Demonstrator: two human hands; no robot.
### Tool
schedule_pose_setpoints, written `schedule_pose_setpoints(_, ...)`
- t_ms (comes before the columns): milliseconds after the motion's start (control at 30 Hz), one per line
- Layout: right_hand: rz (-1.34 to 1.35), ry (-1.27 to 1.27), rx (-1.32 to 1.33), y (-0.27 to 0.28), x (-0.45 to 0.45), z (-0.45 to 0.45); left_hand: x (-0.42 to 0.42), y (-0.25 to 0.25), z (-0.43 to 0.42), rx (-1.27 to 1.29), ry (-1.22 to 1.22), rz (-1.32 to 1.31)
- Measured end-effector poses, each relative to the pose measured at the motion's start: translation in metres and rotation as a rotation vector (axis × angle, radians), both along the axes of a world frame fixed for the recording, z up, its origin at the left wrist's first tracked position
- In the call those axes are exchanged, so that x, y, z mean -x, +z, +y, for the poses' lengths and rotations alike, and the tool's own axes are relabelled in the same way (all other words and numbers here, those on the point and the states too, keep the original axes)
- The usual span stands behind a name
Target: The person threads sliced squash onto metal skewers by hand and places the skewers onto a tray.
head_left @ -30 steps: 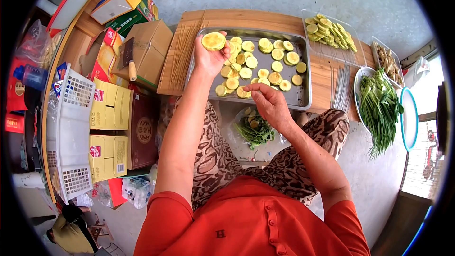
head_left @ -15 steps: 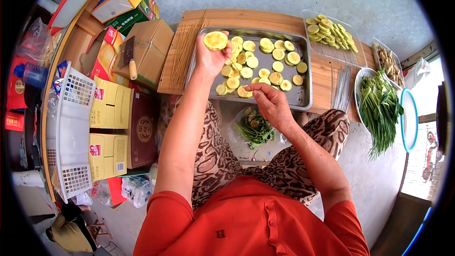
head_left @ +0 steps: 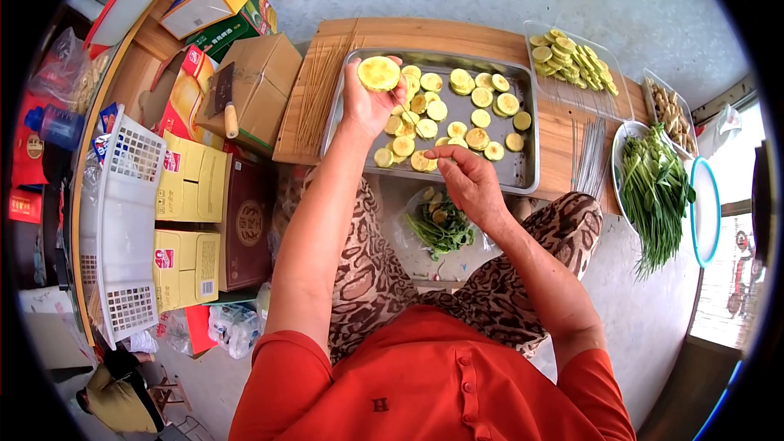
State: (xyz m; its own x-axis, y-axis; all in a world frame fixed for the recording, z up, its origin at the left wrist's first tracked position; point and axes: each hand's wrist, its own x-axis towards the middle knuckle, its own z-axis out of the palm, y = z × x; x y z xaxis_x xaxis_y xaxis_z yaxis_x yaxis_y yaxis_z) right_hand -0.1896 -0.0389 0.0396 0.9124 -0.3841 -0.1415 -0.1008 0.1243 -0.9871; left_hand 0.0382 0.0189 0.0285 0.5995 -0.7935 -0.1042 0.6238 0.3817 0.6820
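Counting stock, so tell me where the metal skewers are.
In the head view, the metal skewers lie at right on the table, between the tray and the greens.

Metal tray (head_left: pixel 518 171): near-left corner, partly hidden by left forearm (head_left: pixel 314 220). Thin stick (head_left: pixel 410 118) beside left hand (head_left: pixel 372 104): ends indistinct.

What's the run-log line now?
left hand: holding large slice | right hand: fingers pinched over tray, contents unclear | loose slices: spread across tray
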Motion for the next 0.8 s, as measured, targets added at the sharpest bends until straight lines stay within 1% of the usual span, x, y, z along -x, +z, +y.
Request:
schedule_pose_setpoints(200,-0.031,-0.005,0.045,0.0,-0.004,0.001,0.004,0.0,-0.001,-0.006,-0.01,-0.037)
schedule_pose_setpoints(267,-0.019,-0.033,-0.003,0.001,-0.006,0.0,0.008,0.001,-0.002,-0.008,-0.025,-0.053)
schedule_pose_setpoints(367,-0.024,-0.036,-0.013,0.004,-0.008,-0.001,0.013,-0.001,-0.006,0.004,-0.033,-0.019)
schedule_pose_setpoints(500,-0.038,-0.05,0.006,0.002,-0.012,-0.002,0.015,0.0,-0.008,0.013,-0.044,-0.04)
schedule_pose_setpoints(667,-0.028,-0.052,-0.051,0.003,-0.015,-0.004,0.023,0.006,-0.011,-0.035,-0.037,-0.061)
schedule_pose_setpoints(800,-0.038,-0.054,-0.052,-0.002,-0.019,-0.004,0.02,-0.003,-0.012,0.002,-0.087,-0.071)
